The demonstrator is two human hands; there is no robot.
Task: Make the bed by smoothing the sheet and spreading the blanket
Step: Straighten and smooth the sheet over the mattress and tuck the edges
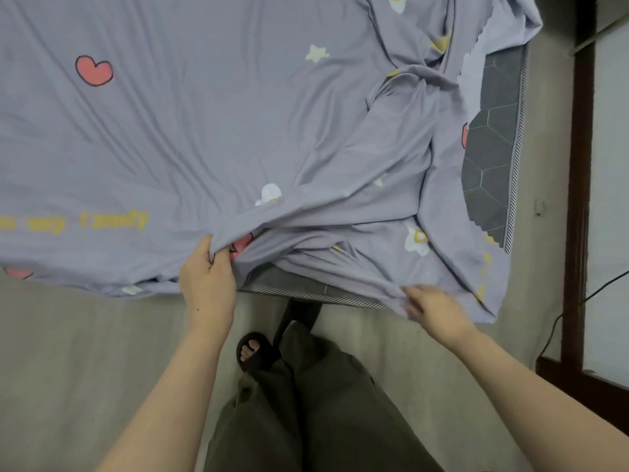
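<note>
A lilac sheet (211, 131) printed with hearts, stars and flowers covers most of the bed, smooth on the left and bunched into folds toward the right corner. The dark grey mattress (493, 137) with a hexagon pattern shows bare at the right edge and in a strip at the near edge. My left hand (207, 277) grips a fold of the sheet at the near edge. My right hand (432, 306), blurred, pinches the sheet's hem near the right corner.
I stand on a grey floor (68, 352) at the bed's near side, my legs in dark trousers (306, 403) and a black slipper (253, 350) close to the mattress. A dark wooden frame (578, 199) and a black cable (558, 321) lie at the right.
</note>
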